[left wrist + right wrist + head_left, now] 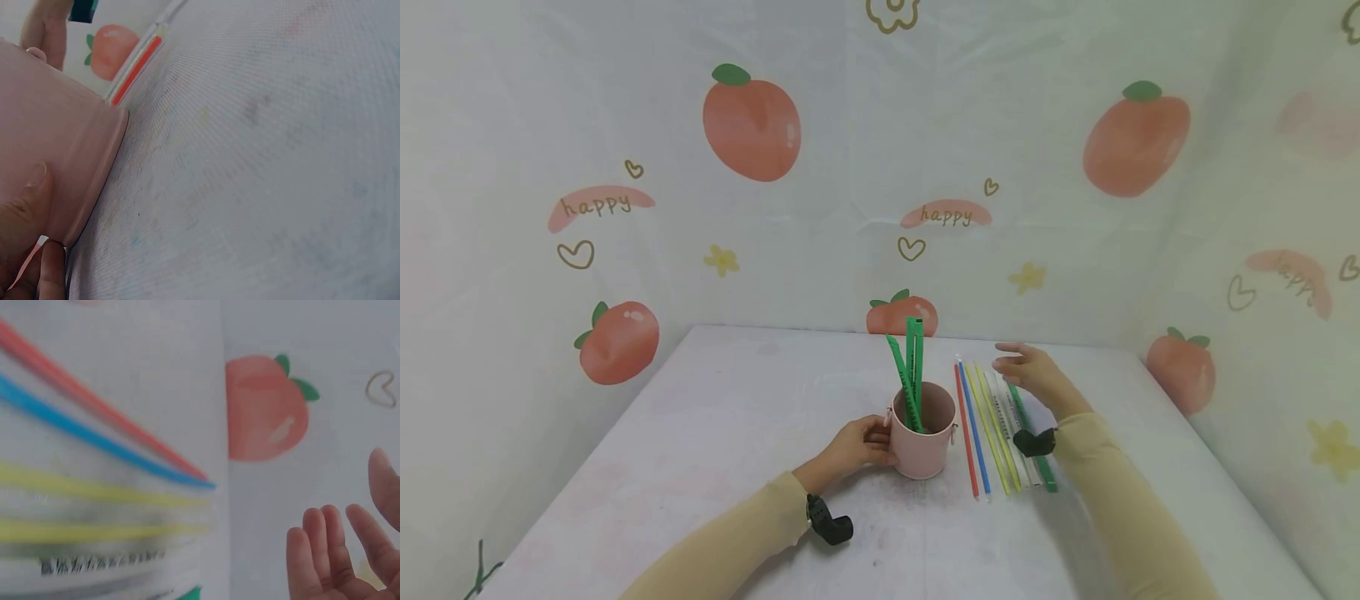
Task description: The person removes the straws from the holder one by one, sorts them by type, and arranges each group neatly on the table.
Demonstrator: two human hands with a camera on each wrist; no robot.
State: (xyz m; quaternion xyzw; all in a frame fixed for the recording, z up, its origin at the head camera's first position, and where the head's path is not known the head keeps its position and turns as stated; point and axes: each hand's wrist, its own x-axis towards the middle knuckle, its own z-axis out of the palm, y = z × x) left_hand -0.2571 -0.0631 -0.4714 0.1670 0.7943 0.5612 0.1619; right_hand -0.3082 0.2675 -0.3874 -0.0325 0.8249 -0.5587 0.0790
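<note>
My left hand [853,442] grips the near left side of a pink bucket [921,454], which stands upright on the table. In the left wrist view the thumb [37,194] lies along the bucket's wall, with the other fingers low behind it. Several flat green sticks [918,358] with dark print lean inside and poke above the rim. Over the far end of a row of long thin sticks, my right hand [1030,371] hovers with nothing in it. Its fingers [319,550] are spread apart in the right wrist view.
Right of the bucket lie a red stick [966,433], a blue stick [976,433], yellow sticks [1000,433], white printed sticks [1018,454] and a green stick [1047,475], roughly side by side. A fruit-printed white cloth [820,250] hangs behind the pale table [715,450].
</note>
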